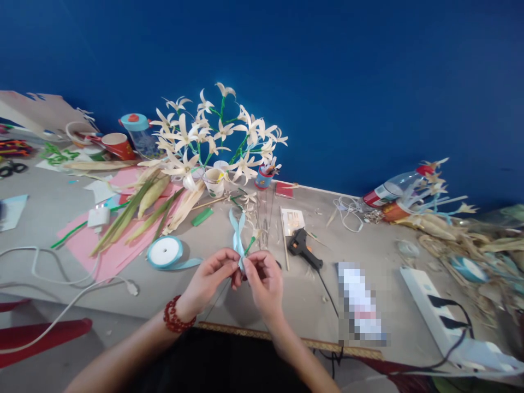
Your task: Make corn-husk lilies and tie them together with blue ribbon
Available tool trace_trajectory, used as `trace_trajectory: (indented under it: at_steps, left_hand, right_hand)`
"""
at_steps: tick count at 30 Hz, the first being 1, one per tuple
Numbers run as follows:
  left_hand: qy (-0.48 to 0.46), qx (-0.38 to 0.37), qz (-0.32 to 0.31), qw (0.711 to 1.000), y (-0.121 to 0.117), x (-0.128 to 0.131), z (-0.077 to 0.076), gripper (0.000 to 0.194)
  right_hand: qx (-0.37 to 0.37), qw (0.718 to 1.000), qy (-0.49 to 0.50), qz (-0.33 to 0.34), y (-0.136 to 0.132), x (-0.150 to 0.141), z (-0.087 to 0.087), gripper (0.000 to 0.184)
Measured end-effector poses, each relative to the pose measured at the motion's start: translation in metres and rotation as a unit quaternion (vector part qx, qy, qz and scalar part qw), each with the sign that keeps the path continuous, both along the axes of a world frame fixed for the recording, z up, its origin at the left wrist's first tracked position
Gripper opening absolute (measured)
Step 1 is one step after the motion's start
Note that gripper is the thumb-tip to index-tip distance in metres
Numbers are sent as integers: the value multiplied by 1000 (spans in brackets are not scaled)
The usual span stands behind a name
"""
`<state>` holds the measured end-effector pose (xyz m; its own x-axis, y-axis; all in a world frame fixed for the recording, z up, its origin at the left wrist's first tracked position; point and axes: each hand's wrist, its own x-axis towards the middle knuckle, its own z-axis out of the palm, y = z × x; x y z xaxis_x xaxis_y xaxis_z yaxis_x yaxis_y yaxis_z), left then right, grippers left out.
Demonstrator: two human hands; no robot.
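Light blue ribbon [237,232] stands up in two strands between my hands, above the table's front edge. My left hand [216,270], with a red bead bracelet at the wrist, pinches the ribbon from the left. From the right, my right hand [262,278] pinches the same ribbon, fingertips nearly touching the left ones. A small flower on a green stem [250,243] shows just behind my fingers; whether I hold it too I cannot tell. Left of my hands lies a ribbon spool [165,252], with a loose blue tail reaching toward my left hand.
A black glue gun [305,248] lies right of my hands, its cord running forward. White husk flowers [223,131] stand in a paper cup [214,183] at the back. Corn husks [153,199] cover pink paper [77,240] on the left. A power strip [426,305] lies at right.
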<state>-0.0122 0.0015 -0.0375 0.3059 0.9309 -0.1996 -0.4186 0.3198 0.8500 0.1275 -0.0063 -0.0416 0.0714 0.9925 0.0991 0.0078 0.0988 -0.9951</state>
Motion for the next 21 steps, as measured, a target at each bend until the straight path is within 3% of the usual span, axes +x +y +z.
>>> trace_trajectory:
  at_steps: [21]
  left_hand:
    - [-2, 2, 11, 1000, 2, 1, -1, 16]
  right_hand:
    - [20, 999, 3, 25, 1, 0, -1, 8]
